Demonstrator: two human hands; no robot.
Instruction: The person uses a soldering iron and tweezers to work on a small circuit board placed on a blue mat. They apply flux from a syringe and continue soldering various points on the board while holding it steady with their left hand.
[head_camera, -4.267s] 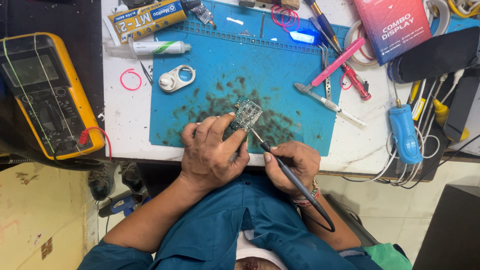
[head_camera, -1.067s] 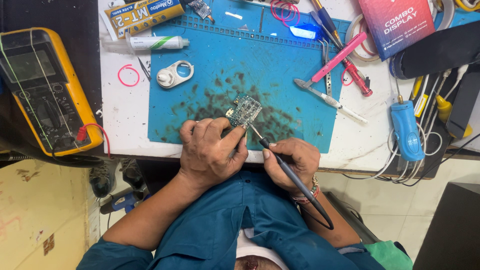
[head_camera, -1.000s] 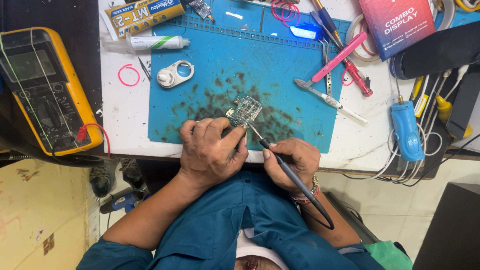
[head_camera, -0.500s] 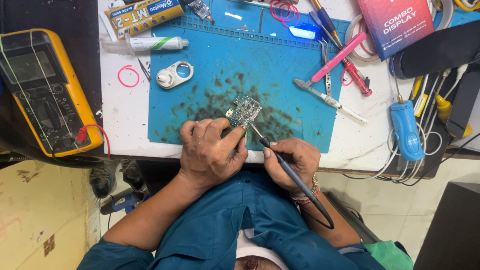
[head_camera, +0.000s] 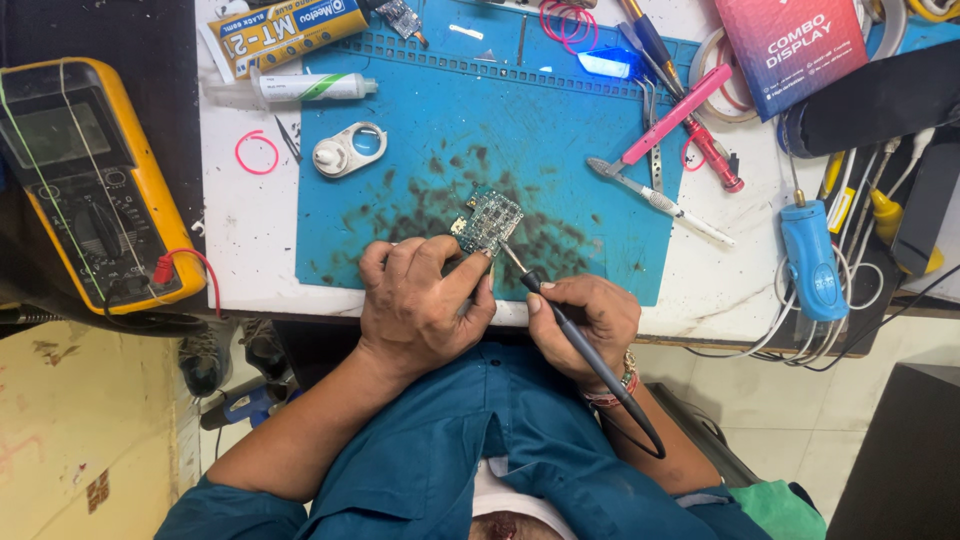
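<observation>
Down at the near edge of the blue mat we see both hands at work on a small circuit board. Our left hand is curled closed, its fingertips pinching the board's near corner and holding it tilted just above the mat. Our right hand is closed around a dark soldering iron, held like a pen, and its thin tip meets the board's lower right edge. The iron's black cord loops back past the wrist, where we wear a beaded bracelet.

The mat is stained with dark blotches around the board. Further up it lies a white oval ring part, and near the top edge a small blue light glows. To the right, a pink tool, a red-handled screwdriver and tweezers lie crossed over one another across the mat's edge. Beyond them on the white table rests a blue handheld tool with white cables beside it.

To the left, a yellow multimeter sits well apart from the hands, a red lead plugged into its lower corner. Near the mat's top left corner lie a white tube and a yellow box, with a pink rubber band below them.
</observation>
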